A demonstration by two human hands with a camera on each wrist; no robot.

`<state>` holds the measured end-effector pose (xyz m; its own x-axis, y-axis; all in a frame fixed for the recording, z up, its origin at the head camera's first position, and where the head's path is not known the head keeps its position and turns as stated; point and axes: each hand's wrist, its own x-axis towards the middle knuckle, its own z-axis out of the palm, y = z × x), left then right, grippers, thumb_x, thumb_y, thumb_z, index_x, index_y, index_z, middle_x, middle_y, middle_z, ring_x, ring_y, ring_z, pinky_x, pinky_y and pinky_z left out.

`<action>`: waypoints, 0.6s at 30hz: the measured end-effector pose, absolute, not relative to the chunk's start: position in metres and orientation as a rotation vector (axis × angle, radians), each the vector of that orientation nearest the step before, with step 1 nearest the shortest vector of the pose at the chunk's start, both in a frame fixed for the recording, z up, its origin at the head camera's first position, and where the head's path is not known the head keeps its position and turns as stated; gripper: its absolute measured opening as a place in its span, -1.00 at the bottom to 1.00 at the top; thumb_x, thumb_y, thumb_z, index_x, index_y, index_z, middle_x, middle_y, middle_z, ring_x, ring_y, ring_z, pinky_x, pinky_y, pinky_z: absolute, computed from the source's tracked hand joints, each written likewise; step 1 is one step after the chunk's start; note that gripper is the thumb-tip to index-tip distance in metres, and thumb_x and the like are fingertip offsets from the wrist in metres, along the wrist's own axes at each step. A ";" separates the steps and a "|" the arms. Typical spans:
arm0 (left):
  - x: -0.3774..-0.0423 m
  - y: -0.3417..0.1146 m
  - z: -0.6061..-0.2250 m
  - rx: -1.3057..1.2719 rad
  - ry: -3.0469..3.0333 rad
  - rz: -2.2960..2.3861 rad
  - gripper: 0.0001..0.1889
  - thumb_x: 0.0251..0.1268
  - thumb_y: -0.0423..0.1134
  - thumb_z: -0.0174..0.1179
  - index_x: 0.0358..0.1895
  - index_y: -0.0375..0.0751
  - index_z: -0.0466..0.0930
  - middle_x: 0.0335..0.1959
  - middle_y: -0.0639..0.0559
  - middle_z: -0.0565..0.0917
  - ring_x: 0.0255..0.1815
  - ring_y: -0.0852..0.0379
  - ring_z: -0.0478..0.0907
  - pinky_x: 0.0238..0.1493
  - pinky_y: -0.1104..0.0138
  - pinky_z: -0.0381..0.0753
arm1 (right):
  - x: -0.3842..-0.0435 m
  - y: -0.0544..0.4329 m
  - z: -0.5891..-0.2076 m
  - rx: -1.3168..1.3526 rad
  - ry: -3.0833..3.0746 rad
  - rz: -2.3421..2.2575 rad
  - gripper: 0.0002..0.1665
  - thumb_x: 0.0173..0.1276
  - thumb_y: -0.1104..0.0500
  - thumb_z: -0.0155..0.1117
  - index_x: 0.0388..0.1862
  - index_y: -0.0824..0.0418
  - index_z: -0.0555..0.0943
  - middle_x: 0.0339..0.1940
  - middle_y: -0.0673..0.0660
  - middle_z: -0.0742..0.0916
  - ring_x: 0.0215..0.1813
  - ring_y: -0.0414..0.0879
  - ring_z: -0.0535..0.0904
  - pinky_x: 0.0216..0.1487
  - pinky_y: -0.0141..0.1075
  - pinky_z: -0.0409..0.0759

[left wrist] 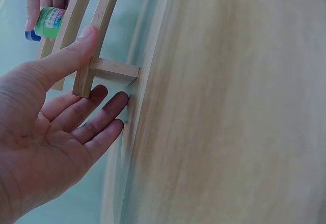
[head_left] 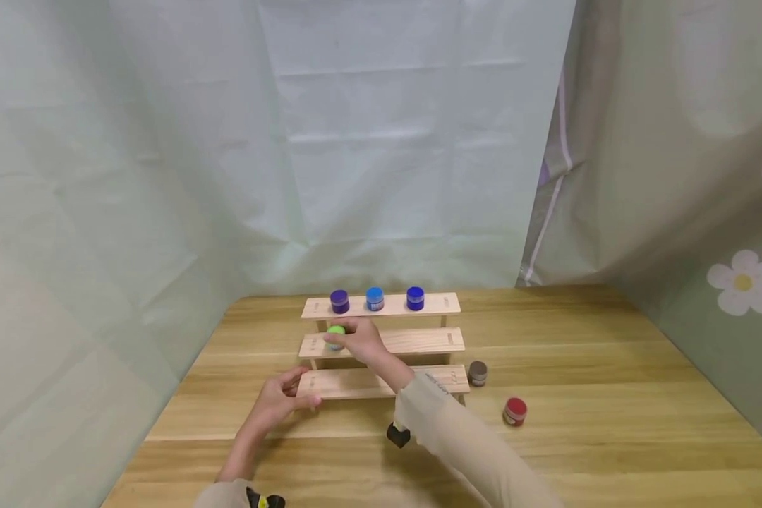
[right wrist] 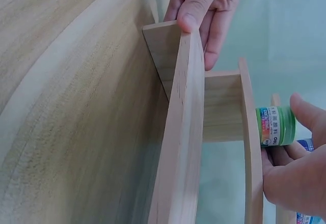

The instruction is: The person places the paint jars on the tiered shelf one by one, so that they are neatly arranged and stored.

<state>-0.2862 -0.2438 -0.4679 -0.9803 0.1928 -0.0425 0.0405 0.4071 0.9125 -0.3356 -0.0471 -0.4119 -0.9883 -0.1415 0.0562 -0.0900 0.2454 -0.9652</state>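
Note:
My right hand (head_left: 363,341) pinches a green paint jar (head_left: 335,330) between thumb and fingers at the left part of the middle tier. In the right wrist view the labelled side of the green jar (right wrist: 274,126) shows, its base against the shelf board. My left hand (head_left: 273,403) holds the left end of the bottom tier of a three-tier wooden stand (head_left: 349,384). Its thumb (left wrist: 76,51) presses the board's front edge while the other fingers lie around the end. On the top tier stand a purple jar (head_left: 339,302), a light blue jar (head_left: 375,299) and a dark blue jar (head_left: 415,298).
To the right of the stand, a brown jar (head_left: 478,373) sits on the wooden table (head_left: 578,367), with a red jar (head_left: 515,411) nearer the front. Pale cloth (head_left: 394,155) hangs behind the table and along both sides.

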 end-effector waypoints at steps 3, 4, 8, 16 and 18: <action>-0.286 -0.243 -0.469 0.215 2.512 1.630 -0.21 0.05 -0.28 0.46 0.35 -0.49 0.31 0.26 -0.45 0.49 0.08 -0.20 0.65 -0.04 0.23 0.67 | -0.335 -0.047 -0.412 -0.209 2.454 -1.895 -0.50 0.27 0.09 0.41 0.15 0.26 0.63 0.18 0.20 0.69 0.15 0.01 0.62 0.07 -0.27 0.62; -0.286 -0.243 -0.469 0.219 2.513 1.629 -0.21 0.04 -0.28 0.46 0.35 -0.49 0.31 0.27 -0.45 0.48 0.09 -0.21 0.64 -0.03 0.23 0.67 | -0.334 -0.047 -0.412 -0.195 2.451 -1.903 -0.50 0.27 0.09 0.41 0.15 0.26 0.63 0.17 0.19 0.69 0.16 0.02 0.62 0.09 -0.24 0.61; -0.285 -0.241 -0.470 0.218 2.514 1.618 -0.20 0.02 -0.28 0.47 0.34 -0.49 0.32 0.28 -0.46 0.47 0.09 -0.20 0.64 -0.02 0.23 0.67 | -0.330 -0.042 -0.414 -0.165 2.432 -1.940 -0.50 0.27 0.10 0.41 0.15 0.28 0.62 0.15 0.20 0.71 0.19 0.06 0.61 0.16 -0.18 0.60; -0.287 -0.242 -0.470 0.207 2.527 1.600 -0.20 0.03 -0.27 0.47 0.36 -0.46 0.31 0.27 -0.45 0.48 0.10 -0.20 0.63 -0.01 0.24 0.66 | -0.323 -0.024 -0.411 -0.174 2.395 -1.968 -0.44 0.27 0.10 0.40 0.20 0.32 0.57 0.18 0.24 0.68 0.26 0.11 0.57 0.26 -0.13 0.54; -0.287 -0.243 -0.469 0.197 2.539 1.590 -0.20 0.03 -0.26 0.47 0.36 -0.46 0.32 0.26 -0.45 0.50 0.10 -0.19 0.63 -0.01 0.25 0.65 | -0.322 -0.016 -0.409 -0.175 2.397 -1.967 -0.44 0.28 0.11 0.39 0.21 0.32 0.56 0.20 0.25 0.67 0.27 0.12 0.56 0.26 -0.14 0.54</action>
<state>-0.2872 -0.2430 -0.4688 -0.9817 0.1839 -0.0486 0.0366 0.4333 0.9005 -0.3216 -0.0164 -0.4092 -0.9930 -0.1093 0.0440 -0.0645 0.1916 -0.9793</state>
